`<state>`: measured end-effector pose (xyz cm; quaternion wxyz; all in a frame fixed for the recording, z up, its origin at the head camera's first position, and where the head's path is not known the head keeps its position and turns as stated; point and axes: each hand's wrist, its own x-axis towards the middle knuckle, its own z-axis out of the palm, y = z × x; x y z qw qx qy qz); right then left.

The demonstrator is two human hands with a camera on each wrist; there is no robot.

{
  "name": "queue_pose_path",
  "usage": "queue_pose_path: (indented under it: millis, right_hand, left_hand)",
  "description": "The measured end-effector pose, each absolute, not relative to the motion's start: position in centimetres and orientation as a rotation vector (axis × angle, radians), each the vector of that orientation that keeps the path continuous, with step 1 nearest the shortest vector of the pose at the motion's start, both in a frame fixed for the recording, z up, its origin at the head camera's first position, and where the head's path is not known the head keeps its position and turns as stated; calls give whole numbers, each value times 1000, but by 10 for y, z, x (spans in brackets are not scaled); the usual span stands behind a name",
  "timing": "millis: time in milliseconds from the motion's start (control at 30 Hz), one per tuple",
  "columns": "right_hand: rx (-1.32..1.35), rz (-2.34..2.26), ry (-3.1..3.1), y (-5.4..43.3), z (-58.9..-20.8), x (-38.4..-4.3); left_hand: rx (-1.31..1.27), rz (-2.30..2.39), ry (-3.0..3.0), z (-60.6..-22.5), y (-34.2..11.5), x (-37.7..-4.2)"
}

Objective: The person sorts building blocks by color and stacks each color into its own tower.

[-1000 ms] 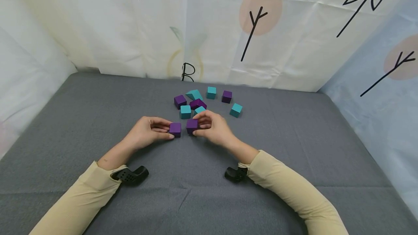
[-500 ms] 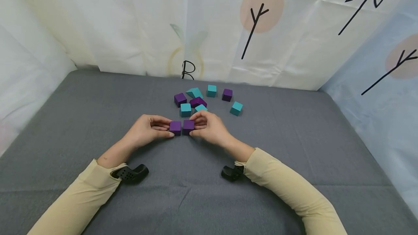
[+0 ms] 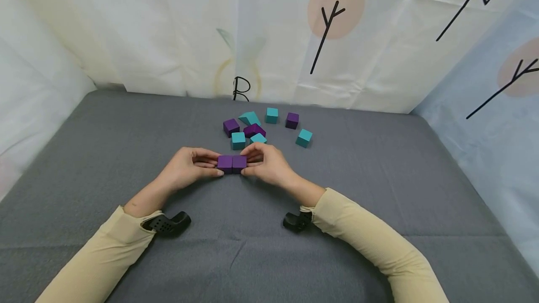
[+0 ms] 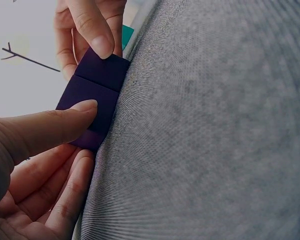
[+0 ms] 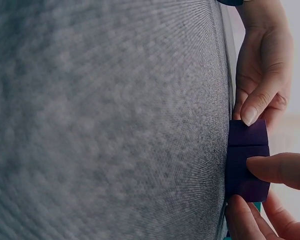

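Two purple cubes stand side by side on the grey cloth, their inner faces together. My left hand (image 3: pixel 185 169) pinches the left purple cube (image 3: pixel 225 164) between thumb and fingers from its outer side. From the other side my right hand (image 3: pixel 271 166) pinches the right purple cube (image 3: pixel 239 164) the same way. In the left wrist view the thumb (image 4: pixel 65 122) lies across the near face of the left cube, and a thin seam shows between the blocks. The right wrist view has the right thumb (image 5: pixel 275 167) on the right cube's face.
Just behind the hands lie a teal cube (image 3: pixel 238 140), another teal block (image 3: pixel 258 139), a purple wedge-like block (image 3: pixel 254 131), a purple cube (image 3: pixel 231 127) and a teal triangular block (image 3: pixel 250 118). Farther right are teal cubes (image 3: pixel 304 138) and a purple cube (image 3: pixel 292 120). A patterned curtain (image 3: pixel 168 36) hangs behind.
My right hand has moved left with its purple cube, closing the gap to the left cube. My left hand has stayed in place, holding its cube.
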<state>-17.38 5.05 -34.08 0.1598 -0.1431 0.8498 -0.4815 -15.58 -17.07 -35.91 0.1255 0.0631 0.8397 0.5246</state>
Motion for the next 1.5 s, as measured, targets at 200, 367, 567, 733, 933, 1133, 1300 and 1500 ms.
queue_pose_path:
  millis: [200,367,567,733,933,1133,1300,1500]
  right_hand:
    - [-403,-1365,2440,50,-341,-174]
    - [-400,-1370,2443,50,-341,-174]
    - [-401,-1378,2438,50,-342,-174]
    - [-430,-1358,2434,50,-340,-174]
    - [-519,-1408,2416,55,-333,-177]
    - [-587,-1464,2406,59,-325,-183]
    - [-578,-1478,2427,59,-323,-189]
    - [-529,-1526,2476,52,-324,-199]
  left_hand:
    - [188,1531,2449,-359,-171,-156]
    - [186,1525,2453,-360,-171,-156]
    - [173,1524,2448,-359,-171,-156]
    - [177,1526,2450,-359,-171,-156]
    - [170,1521,2449,-359,-171,-156]
    - [161,1522,2451,-359,-171,-156]
    - [159,1523,2450,-359,-171,-156]
    - [154,1531,2446,-359,-171,-156]
